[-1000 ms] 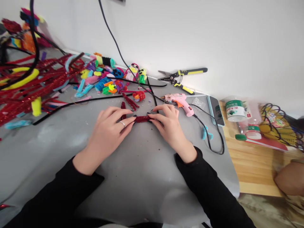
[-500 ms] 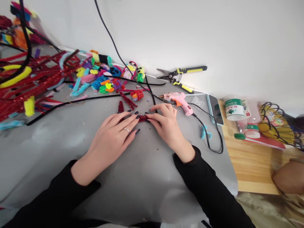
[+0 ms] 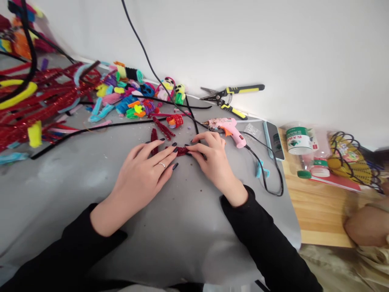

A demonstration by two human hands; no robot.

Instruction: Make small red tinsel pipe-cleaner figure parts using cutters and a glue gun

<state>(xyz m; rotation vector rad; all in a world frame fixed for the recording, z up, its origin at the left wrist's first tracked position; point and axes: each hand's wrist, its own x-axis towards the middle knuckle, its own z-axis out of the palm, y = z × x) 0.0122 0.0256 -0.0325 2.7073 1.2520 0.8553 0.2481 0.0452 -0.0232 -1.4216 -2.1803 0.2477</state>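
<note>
A short dark red glitter pipe-cleaner piece (image 3: 181,151) lies on the grey table (image 3: 170,227) between my two hands. My left hand (image 3: 142,172) lies flat with fingers stretched out, its fingertips on the piece's left end; a ring shows on one finger. My right hand (image 3: 211,158) has its fingers curled, pinching the piece's right end against the table. Two more short red pieces (image 3: 162,128) lie just beyond my left fingertips. Both arms are in black sleeves.
A pink glue gun (image 3: 229,129) with a black cable lies right of my hands, yellow-handled pliers (image 3: 232,97) by the wall, a phone (image 3: 274,140) at the table's edge. Long red pipe cleaners (image 3: 39,105) and colourful scraps (image 3: 133,101) fill the left. Another person's hand (image 3: 364,227) shows far right.
My left hand went from pinching the red piece's end to lying flat with fingers stretched over it. My right hand stayed on the other end.
</note>
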